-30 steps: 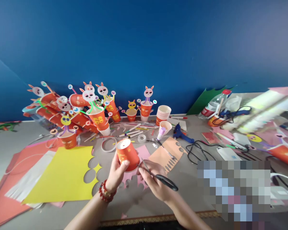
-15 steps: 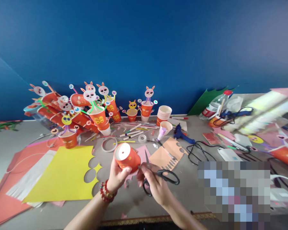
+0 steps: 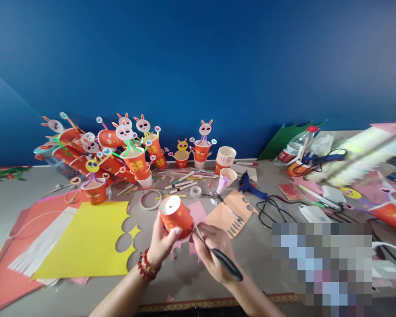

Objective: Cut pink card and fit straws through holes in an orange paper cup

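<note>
Left hand (image 3: 163,240) grips our tilted red cup (image 3: 177,215), right hand (image 3: 214,250) scissors (image 3: 226,265). We're by the worktop edge (image 3: 201,302); another cup (image 3: 135,164) reads 囍.

Near the middle of the front edge of the grey bench (image 3: 260,259) are two bare hands, one left hand (image 3: 163,242) and one right hand (image 3: 214,248), with one inverted orange-red paper cup (image 3: 175,218) and one pair of black-handled metal scissors (image 3: 226,264). Three yellow paper animal faces (image 3: 182,146) show, and at least six pinkish-white paper rabbit faces (image 3: 205,130) toward the back edge. There are two round tape rolls (image 3: 191,191), one yellow sheet with cut-out holes (image 3: 86,240) and, by the back right corner, one red-capped clear plastic bottle (image 3: 295,145). Overlapping cups at back left defy counting.
</note>
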The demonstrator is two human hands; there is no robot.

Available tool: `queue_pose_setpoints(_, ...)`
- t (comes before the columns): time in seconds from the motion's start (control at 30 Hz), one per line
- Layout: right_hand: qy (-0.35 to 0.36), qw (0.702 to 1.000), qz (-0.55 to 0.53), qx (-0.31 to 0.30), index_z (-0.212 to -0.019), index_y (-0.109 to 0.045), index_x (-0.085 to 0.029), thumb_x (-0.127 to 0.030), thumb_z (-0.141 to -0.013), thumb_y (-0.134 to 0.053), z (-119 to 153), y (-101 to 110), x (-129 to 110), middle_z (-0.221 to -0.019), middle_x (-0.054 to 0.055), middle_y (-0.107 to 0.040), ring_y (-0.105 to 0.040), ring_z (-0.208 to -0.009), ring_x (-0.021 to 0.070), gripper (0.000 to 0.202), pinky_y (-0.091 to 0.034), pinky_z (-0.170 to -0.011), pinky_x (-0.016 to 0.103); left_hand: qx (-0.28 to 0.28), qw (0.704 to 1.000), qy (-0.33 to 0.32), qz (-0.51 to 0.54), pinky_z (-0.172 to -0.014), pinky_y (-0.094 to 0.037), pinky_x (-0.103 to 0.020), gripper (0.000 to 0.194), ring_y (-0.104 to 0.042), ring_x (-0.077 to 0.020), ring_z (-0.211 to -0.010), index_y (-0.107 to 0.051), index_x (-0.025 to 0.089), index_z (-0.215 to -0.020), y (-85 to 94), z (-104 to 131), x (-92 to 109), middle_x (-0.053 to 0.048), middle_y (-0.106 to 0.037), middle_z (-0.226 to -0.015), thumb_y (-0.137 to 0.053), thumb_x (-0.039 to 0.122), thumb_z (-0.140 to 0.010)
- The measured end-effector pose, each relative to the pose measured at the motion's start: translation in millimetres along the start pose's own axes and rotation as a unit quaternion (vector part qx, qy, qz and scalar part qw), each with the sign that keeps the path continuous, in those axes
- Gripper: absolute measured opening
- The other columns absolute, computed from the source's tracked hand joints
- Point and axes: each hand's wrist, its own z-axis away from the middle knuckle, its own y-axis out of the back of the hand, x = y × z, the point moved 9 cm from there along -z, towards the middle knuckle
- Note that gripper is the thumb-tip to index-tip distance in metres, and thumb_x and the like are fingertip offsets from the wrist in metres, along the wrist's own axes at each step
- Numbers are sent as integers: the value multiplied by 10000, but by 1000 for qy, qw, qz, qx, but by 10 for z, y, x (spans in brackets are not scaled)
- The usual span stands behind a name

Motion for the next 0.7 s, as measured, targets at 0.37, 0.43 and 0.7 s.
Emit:
queue_pose_setpoints(0.37,-188,919,-345,25,-647,-589,-201,-463,-1005,-390,89,-249,283,-558,11,-600,-581,-500,148,487,-473,-551,257,6,993,-114,-25,-879,-568,-478,741,-701,-348,-1005,-509,173,-1325,-6,4,258,-178,-712,-1121,-774,511,-722)
queue_pose_setpoints(0.43,-232,879,-415,27,-608,-599,-183,-494,-985,-412,112,-347,341,-528,17,-598,-552,-427,134,523,-443,-465,244,-1,992,-124,-20,-886,-563,-495,758,-697,-352,-1006,-506,171,-1323,-30,5,302,-179,-708,-1115,-784,516,-707)
queue_pose_setpoints(0.7,-123,971,-204,31,-737,-604,-193,-375,-1033,-376,71,-73,229,-651,23,-625,-619,-610,153,416,-471,-619,250,-15,994,-112,11,-989,-486,-573,794,-598,-393,-1163,-556,228,-1257,-6,1,242,-166,-653,-1195,-739,696,-643)
